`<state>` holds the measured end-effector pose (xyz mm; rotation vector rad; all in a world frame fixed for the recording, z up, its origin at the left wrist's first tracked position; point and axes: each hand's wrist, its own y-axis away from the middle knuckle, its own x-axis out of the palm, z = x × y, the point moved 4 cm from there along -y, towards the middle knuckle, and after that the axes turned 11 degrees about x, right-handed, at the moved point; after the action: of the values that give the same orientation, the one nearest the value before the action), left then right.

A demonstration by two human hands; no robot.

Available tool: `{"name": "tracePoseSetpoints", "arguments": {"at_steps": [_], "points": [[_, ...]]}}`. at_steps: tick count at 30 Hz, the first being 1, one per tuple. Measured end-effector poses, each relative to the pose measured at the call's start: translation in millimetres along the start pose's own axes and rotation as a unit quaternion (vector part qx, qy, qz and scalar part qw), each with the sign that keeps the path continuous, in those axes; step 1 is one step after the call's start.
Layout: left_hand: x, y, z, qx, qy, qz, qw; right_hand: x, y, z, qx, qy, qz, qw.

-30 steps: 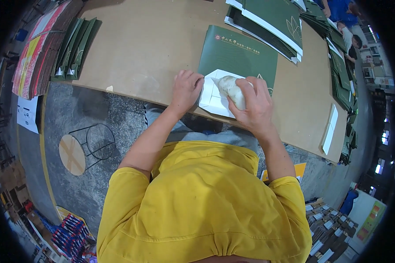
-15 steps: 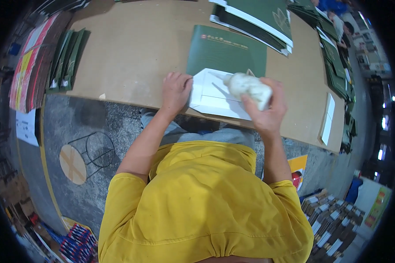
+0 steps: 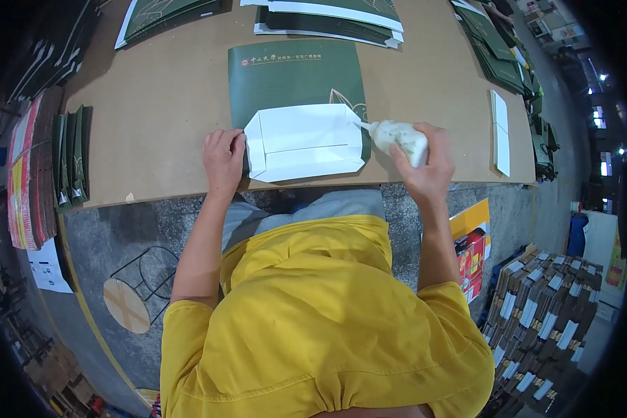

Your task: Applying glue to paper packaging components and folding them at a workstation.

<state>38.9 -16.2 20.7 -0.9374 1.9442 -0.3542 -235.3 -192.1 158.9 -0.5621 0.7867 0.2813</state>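
A green paper bag [image 3: 296, 75] with a gold line drawing lies flat on the table in front of me. Its white bottom panel [image 3: 304, 132] is folded out toward me, with slanted corners and a creased line across it. My left hand [image 3: 224, 161] has its fingers closed at the left edge of that panel. Wrapped in my right hand [image 3: 430, 166] is a white squeeze glue bottle [image 3: 400, 136], tipped to the left. Its thin nozzle points at the panel's upper right corner; whether it touches the paper I cannot tell.
Stacked green bags [image 3: 327, 24] lie at the table's far side, and more green bags [image 3: 494, 56] at the right. A narrow white card strip [image 3: 499, 132] lies near the right edge. Folded green bags [image 3: 72, 157] stand at the left. A round stool [image 3: 127, 305] is on the floor.
The view has shifted. The glue bottle has moved off the panel's middle to its right end, uncovering the panel. My left hand stays at the panel's left edge.
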Motion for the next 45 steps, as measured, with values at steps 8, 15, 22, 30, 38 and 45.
{"name": "tracePoseSetpoints", "arguments": {"at_steps": [8, 15, 22, 30, 38, 45], "points": [[-7, 1, -2, -0.068, 0.018, 0.029, 0.997, -15, 8, 0, 0.008, -0.032, -0.003, 0.999], [-31, 21, -13, 0.007, 0.13, 0.186, 0.974, -7, 7, 6, 0.228, -0.297, 0.075, 0.924], [-28, 25, -10, 0.0, 0.141, 0.199, 0.97, 63, 13, 57, 0.094, -0.211, 0.256, 0.939], [-28, 29, -9, -0.004, 0.139, 0.201, 0.97, 91, 16, 107, -0.13, -0.091, 0.264, 0.951], [-28, 27, -8, -0.01, 0.14, 0.204, 0.969, 83, 19, 105, -0.142, -0.079, 0.262, 0.951], [-28, 27, -9, -0.017, 0.147, 0.203, 0.968, 66, 26, 97, -0.167, -0.095, 0.252, 0.949]]}}
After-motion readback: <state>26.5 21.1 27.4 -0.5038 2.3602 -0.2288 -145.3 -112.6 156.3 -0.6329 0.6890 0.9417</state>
